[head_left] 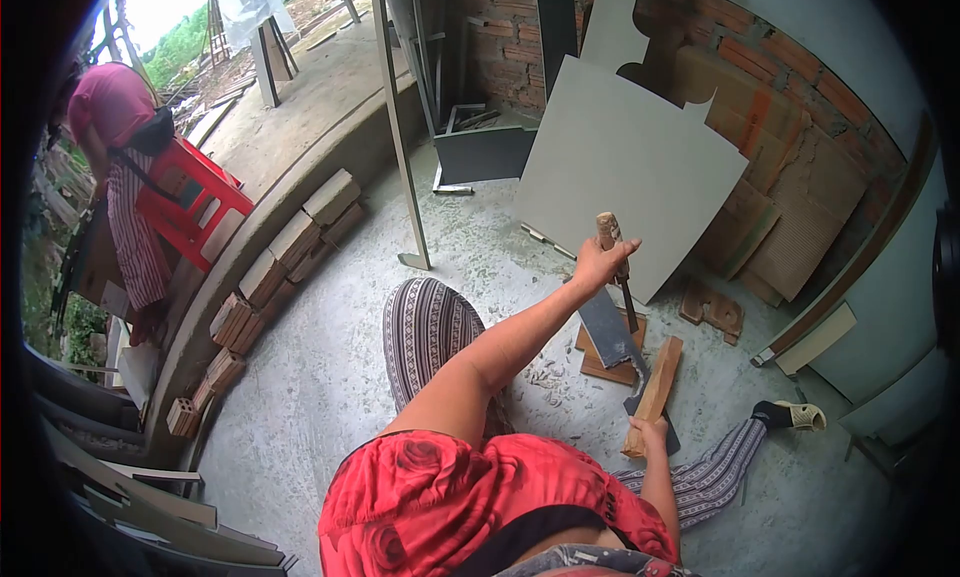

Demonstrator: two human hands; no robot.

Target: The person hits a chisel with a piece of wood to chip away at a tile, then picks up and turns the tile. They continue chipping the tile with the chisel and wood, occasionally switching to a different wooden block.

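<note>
We count two hands, our left hand and our right hand, plus one cleaver and one wooden stick. Beyond those we see one sandal, one red stool and one other person. The bricks number about ten, but they are stacked too closely for an exact tally.

A: Wall side, entries?
B: Grey board leaning on brick wall. Brown panels propped just beside it.
A: Left side?
B: Bricks stacked in a row along the concrete curb. Red stool beyond the curb. Person in pink top standing beside the stool.
</note>
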